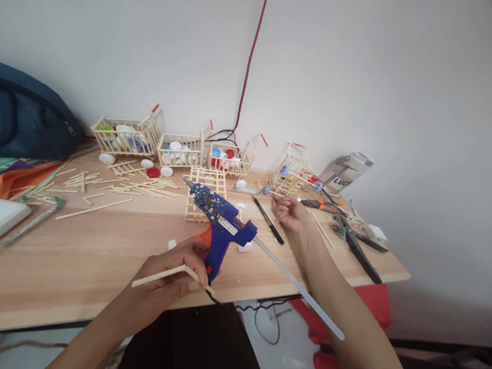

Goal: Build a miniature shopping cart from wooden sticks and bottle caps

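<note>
My left hand (176,272) is closed around a blue hot glue gun (222,219), whose nozzle points up and to the left. A clear glue stick (301,289) sticks out of its back. Two thin wooden sticks (157,276), joined at an angle, are held in the same hand. At the right, my right hand (292,213) has its fingers curled against the lower edge of a small wooden-stick cart (288,182), which lies tipped with its blue cap wheels facing outward. Behind the glue gun stands a wooden-stick frame (208,176), partly hidden.
Finished-looking stick carts (127,137) full of bottle caps line the wall. Loose sticks (153,189) are scattered at the left. A black pen (269,220), pliers (357,246) and a white box (350,172) are at the right. A blue bag (23,113) rests at the far left.
</note>
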Demonstrator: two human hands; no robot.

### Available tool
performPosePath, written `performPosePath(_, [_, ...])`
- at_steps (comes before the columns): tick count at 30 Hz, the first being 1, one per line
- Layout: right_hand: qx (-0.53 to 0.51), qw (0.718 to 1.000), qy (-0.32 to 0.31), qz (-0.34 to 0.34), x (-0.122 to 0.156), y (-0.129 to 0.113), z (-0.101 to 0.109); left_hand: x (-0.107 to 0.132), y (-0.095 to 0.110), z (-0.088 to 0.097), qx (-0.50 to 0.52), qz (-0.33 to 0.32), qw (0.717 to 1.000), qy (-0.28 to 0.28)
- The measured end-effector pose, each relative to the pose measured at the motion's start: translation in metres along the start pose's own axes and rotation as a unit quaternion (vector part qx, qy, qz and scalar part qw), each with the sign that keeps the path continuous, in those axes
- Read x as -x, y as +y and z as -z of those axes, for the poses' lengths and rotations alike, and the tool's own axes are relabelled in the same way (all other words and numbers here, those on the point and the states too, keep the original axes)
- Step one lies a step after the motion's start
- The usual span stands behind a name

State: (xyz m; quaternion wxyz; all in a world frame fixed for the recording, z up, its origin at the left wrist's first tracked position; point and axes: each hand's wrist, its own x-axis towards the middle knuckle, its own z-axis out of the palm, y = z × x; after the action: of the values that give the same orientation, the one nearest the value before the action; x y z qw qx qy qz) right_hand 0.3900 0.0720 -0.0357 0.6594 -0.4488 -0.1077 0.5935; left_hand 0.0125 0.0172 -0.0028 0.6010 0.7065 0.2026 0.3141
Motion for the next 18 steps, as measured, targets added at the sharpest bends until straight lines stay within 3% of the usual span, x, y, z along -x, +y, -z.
performPosePath(18, [-0.002,1.0,0.008,0.008,0.0029,-0.0012,-0.0012,-0.0016,0.0045,-0.0052,0.035,0.0,0.999,0.025])
